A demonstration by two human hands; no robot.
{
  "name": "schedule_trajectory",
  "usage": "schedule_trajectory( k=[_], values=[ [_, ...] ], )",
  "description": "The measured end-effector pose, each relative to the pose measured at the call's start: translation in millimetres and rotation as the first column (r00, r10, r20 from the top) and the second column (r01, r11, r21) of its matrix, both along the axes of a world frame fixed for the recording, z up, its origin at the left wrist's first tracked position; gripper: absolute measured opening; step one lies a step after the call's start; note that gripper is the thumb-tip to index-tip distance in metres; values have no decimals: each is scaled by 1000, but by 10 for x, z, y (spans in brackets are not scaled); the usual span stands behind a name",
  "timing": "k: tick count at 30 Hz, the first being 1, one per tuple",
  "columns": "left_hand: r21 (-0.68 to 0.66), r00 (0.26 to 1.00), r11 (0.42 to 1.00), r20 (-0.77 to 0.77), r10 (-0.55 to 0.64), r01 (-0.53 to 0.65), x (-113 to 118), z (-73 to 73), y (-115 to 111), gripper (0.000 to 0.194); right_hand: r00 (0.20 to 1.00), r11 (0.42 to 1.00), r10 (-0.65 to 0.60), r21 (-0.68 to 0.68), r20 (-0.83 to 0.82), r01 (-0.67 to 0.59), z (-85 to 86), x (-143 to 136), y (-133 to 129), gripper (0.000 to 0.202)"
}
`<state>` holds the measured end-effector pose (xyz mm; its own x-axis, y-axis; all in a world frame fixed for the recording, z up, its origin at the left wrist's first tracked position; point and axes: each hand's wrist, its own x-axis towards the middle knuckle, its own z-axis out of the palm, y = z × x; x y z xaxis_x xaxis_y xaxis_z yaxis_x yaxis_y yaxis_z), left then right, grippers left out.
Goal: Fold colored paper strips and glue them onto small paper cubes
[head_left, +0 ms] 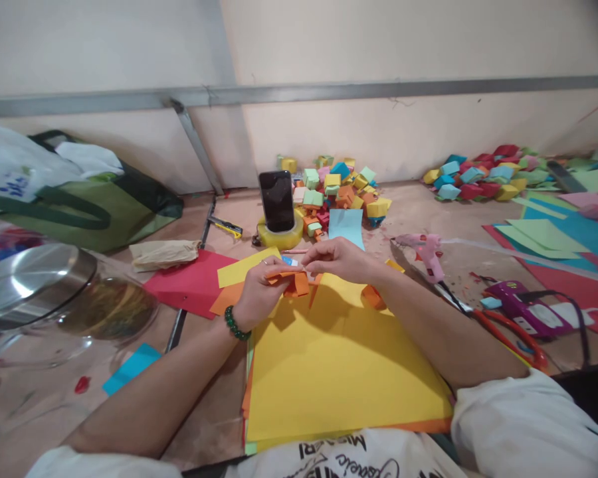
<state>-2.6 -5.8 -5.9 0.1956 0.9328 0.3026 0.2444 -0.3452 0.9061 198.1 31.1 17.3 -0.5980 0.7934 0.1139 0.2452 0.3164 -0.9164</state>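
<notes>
My left hand (262, 290), with a green bead bracelet at the wrist, is closed on a folded orange paper piece (295, 285) above a stack of yellow paper (339, 378). The fingertips of my right hand (336, 260) are pinched together right beside it, over the piece's right end; what they hold is too small to make out. A small blue and white item (290, 261) shows just behind my left fingers. Another folded orange piece (373, 297) lies under my right forearm. Yellow and orange sheets (239, 273) stick out beyond my left hand.
A phone (278, 199) stands in a yellow tape roll (280, 234) before a pile of paper cubes (331, 189). At right are a pink glue gun (426, 255), orange-handled scissors (513, 332) and a purple power strip (528, 312). A glass jar (104, 302) and green bag (80, 209) are left.
</notes>
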Motion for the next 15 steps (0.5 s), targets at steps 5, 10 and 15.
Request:
schedule_trajectory(
  k=[5, 10, 15],
  values=[
    [-17, 999, 1000, -39, 21, -21, 20, 45, -30, 19, 999, 998, 40, -54, 17, -39, 21, 11, -4, 21],
    [-48, 993, 999, -116, 0, -6, 36, 98, -69, 45, 993, 995, 97, 11, 70, -98, 53, -28, -42, 32],
    [-53, 979, 999, -205, -22, 12, 55, 78, -74, 56, 966, 986, -75, 162, 247, 35, 90, -141, -186, 10]
  ],
)
